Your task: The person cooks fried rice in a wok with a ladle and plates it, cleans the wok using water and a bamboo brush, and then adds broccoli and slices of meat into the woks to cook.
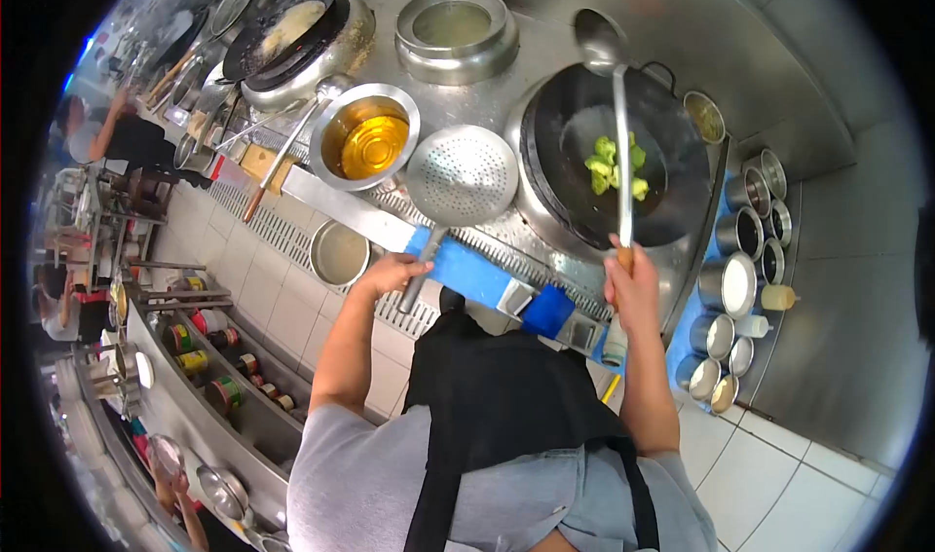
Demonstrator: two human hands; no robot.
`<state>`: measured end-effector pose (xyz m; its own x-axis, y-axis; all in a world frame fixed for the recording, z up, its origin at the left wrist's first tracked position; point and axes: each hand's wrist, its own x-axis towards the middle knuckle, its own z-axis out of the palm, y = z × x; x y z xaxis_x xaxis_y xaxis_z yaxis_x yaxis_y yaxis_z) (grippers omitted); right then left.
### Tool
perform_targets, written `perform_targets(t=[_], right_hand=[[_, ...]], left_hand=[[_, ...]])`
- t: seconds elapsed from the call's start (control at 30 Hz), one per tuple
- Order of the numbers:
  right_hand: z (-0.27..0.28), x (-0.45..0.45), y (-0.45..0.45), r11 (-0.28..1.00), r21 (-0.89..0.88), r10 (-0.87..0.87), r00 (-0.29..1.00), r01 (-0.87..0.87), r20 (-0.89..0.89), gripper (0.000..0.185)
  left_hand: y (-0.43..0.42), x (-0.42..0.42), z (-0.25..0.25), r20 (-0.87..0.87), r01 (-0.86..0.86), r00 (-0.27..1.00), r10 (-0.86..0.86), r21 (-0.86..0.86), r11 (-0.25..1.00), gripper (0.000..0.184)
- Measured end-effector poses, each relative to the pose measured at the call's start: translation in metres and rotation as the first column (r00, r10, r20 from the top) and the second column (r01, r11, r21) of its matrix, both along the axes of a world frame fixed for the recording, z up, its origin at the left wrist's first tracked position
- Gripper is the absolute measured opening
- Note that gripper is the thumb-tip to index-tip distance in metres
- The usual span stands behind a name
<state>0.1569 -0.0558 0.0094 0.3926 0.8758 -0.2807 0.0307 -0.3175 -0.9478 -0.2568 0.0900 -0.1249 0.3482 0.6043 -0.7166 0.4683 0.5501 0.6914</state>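
My left hand [393,274] is closed around the handle of a perforated strainer [463,175], whose round metal head lies to the left of the wok. In my right hand [635,281] is the wooden handle of a long ladle [621,148]. Its shaft passes over the black wok [672,187], and its bowl is at the far rim. Pieces of green vegetable [604,165] lie in the bottom of the wok, partly hidden behind the shaft. Beside the strainer stands a metal pot with amber oil [374,146].
Metal containers [726,286] and squeeze bottles [777,297] line the right side. Behind are a steel pot [456,28] and another dark wok [282,46]. A second ladle [292,145] rests at left. A bucket [339,253] sits below the counter edge. Other people are at far left.
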Motion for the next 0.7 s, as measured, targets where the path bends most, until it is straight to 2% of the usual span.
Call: perform_targets(t=[0.07,0.1,0.17,0.2,0.23,0.27,0.33,0.4,0.5,0.6,0.67,0.7], right_hand=[[-0.002,-0.021,0.073,0.998,0.035,0.051,0.996,-0.048,-0.074,0.043],[-0.009,-0.030,0.107,0.994,0.064,0.093,0.991,-0.087,-0.098,0.043],[-0.014,-0.057,0.173,0.996,0.070,0.063,0.973,-0.048,-0.223,0.025],[-0.017,-0.068,0.205,0.994,0.069,0.097,0.980,-0.086,-0.177,0.016],[-0.026,-0.075,0.237,0.992,0.058,0.118,0.983,-0.111,-0.139,0.011],[-0.031,-0.083,0.267,0.991,0.012,0.135,0.988,-0.135,-0.081,0.011],[-0.038,-0.103,0.317,0.993,-0.017,0.110,0.986,-0.113,-0.124,0.011],[-0.045,-0.121,0.357,0.994,-0.074,0.072,0.991,-0.080,-0.114,0.010],[-0.052,-0.138,0.397,0.979,-0.176,0.043,0.953,-0.099,-0.300,0.013],[-0.048,-0.138,0.411,0.983,-0.106,0.050,0.769,-0.152,-0.637,0.016],[-0.038,-0.143,0.395,0.989,-0.053,0.046,0.633,-0.136,-0.772,0.015],[-0.036,-0.144,0.383,0.992,-0.013,0.060,0.558,-0.127,-0.828,0.016]], left_hand=[[0.024,-0.006,-0.024,0.028,-0.154,0.988,0.153,0.046,0.987,0.054],[0.040,-0.008,-0.031,0.159,-0.326,0.934,0.321,0.003,0.945,0.047],[0.071,-0.019,-0.044,0.417,-0.573,0.684,0.599,-0.202,0.794,0.039],[0.085,-0.024,-0.049,0.499,-0.646,0.500,0.708,-0.329,0.688,0.036],[0.097,-0.026,-0.047,0.535,-0.722,0.366,0.762,-0.354,0.595,0.023],[0.103,-0.031,-0.051,0.557,-0.744,0.336,0.760,-0.338,0.577,0.022],[0.119,-0.037,-0.057,0.606,-0.782,0.281,0.744,-0.304,0.543,0.021],[0.119,-0.033,-0.036,0.570,-0.810,0.266,0.778,-0.306,0.501,0.023],[0.121,-0.042,-0.033,0.544,-0.842,0.260,0.798,-0.277,0.463,0.015],[0.132,-0.066,-0.033,0.547,-0.860,0.262,0.795,-0.241,0.449,0.010],[0.132,-0.086,-0.058,0.620,-0.869,0.196,0.759,-0.249,0.428,0.008],[0.121,-0.088,-0.051,0.577,-0.836,0.324,0.749,-0.196,0.513,0.012]])
